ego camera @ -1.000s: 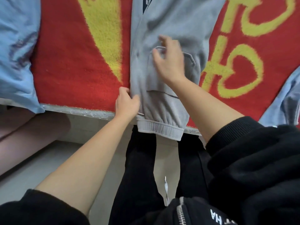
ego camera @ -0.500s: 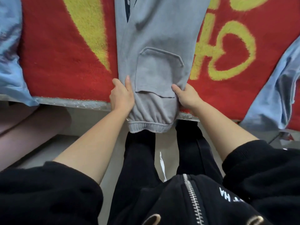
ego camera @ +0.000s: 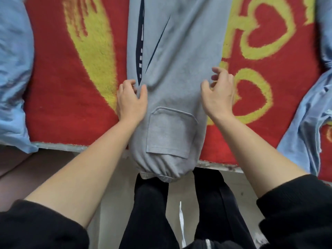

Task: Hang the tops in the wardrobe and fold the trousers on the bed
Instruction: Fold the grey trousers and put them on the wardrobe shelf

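1. grey trousers point(ego camera: 176, 72) lie on the red blanket point(ego camera: 59, 97) of the bed point(ego camera: 71, 146), cuff over the edge.
2. left grip point(ego camera: 132, 101) pinches their left edge.
3. right grip point(ego camera: 218, 94) curled at right edge; we cannot tell any hold.

- grey trousers point(ego camera: 172, 69): the upper part is cut off by the top edge, so the waistband is out of view; the cuff hangs past the edge of the bed point(ego camera: 71, 146), its underside hidden
- left grip point(ego camera: 132, 99): fingertips partly buried in the fold of cloth it pinches
- right grip point(ego camera: 218, 94): whether its curled fingers touch the trousers cannot be told
- blue garment at left point(ego camera: 14, 69); blue garment at right point(ego camera: 305, 132): both cut off by the picture's sides, kind unclear
- red blanket point(ego camera: 62, 105): yellow pattern cut off at the top
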{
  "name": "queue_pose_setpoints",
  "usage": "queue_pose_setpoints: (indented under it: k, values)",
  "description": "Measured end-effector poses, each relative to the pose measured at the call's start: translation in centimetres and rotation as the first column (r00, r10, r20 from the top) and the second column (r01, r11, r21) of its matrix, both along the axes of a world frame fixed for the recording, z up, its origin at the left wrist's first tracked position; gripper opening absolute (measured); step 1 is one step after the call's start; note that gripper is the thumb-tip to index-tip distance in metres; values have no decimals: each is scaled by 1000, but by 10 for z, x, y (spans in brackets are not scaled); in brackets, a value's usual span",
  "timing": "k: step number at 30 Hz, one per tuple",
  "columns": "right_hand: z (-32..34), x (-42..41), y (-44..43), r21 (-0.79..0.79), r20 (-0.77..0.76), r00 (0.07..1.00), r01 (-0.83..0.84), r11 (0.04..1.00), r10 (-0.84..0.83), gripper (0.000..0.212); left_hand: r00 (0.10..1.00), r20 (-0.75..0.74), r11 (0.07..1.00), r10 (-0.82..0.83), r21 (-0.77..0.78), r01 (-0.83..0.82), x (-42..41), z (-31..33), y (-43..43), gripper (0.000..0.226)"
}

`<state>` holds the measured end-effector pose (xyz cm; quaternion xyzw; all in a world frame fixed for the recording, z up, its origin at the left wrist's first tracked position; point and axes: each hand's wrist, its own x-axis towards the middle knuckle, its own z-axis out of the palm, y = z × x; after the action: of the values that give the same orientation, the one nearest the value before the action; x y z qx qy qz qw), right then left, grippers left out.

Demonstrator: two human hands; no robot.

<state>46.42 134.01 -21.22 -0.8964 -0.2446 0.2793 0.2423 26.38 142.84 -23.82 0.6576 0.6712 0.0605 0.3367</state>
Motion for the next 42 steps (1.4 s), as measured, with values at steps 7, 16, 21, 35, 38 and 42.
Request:
queue_pose_setpoints:
  k: [7,16,21,35,38,42]
  values:
    - [-3,28,143,50,-154,966,-204,978,209,28,995,64,991,-71,-108,77,55,-15,82,31]
    - [-34,27,220,-36,-124,992,23,999,-27,40,974,48,975,-219,-28,221,46,-22,97,22]
    - [-23,5,245,316,-325,946,119,941,-10,33,976,68,960,-205,206,188,34,-12,106,12]
    - [-70,34,275,334,-33,999,-10,942,22,49,993,-26,964,-116,239,119,32,-50,131,20]
    - [-69,60,279,328,-438,877,359,874,-196,63,975,-112,918,-190,331,217,65,-48,170,51]
    - [-54,89,302,308,-701,673,586,750,-238,54,945,-192,902,-264,299,312,123,-48,245,84]
